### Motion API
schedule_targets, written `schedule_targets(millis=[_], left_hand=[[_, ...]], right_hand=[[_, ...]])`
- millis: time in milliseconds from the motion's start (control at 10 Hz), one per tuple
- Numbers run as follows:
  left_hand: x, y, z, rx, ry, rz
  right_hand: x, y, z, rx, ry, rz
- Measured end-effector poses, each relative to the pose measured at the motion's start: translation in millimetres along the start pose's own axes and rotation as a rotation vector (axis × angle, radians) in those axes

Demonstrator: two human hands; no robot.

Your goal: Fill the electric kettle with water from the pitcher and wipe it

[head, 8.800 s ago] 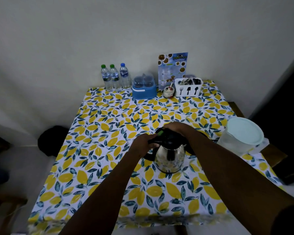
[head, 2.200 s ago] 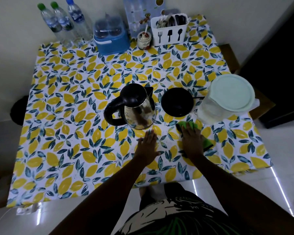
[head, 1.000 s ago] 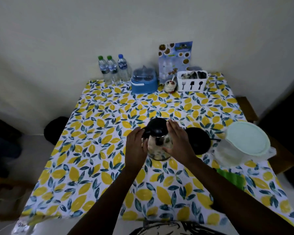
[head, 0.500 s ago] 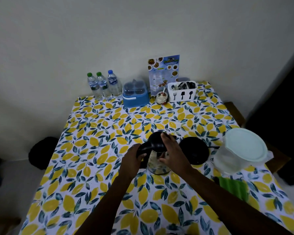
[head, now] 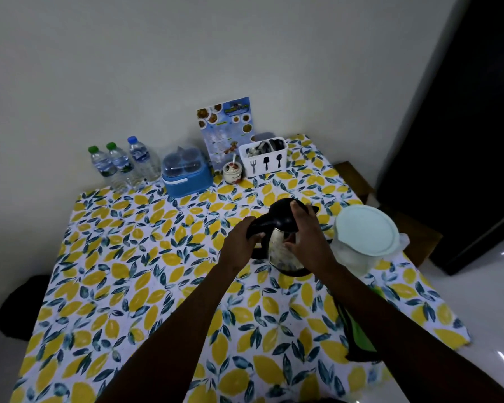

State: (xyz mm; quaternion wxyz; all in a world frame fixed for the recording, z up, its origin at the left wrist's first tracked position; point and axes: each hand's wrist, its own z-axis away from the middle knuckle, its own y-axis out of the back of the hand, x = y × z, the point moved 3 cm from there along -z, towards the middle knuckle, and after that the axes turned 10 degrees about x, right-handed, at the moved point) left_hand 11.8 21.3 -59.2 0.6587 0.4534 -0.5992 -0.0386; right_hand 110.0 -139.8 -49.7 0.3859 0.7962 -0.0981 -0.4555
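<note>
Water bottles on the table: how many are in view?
3, upright in a row at the table's far left corner against the wall: green-capped bottle, second green-capped bottle, blue-capped bottle. None appears hidden.

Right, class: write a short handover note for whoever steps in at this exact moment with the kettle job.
Left hand: gripping the kettle's black handle.
Right hand: fingers on the lid and steel side, no cloth in it.
Kettle: upright, lid shut, over its black base, between both hands.
Pitcher: lid on, just right of the kettle.
Green cloth: lying at the near right of the table, partly under the right forearm.
Done: cannot tell whether it is filled.
Left: check the fill, seat the kettle, wipe if needed.
</note>
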Motion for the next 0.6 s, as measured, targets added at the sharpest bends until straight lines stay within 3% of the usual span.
schedule_targets(millis=[400, 500, 600], left_hand=[[7, -21, -15, -0.044, 0.004, -0.075], [12, -17, -13, -0.026, -0.026, -0.124], [21, -6, -13, 0.05, -0.094, -0.196]], right_hand=[[22, -1, -9, -0.028, 0.001, 0.063], [16, 0, -9, 0.014, 0.044, 0.159], [4, -3, -12, 0.083, 0.198, 0.249]])
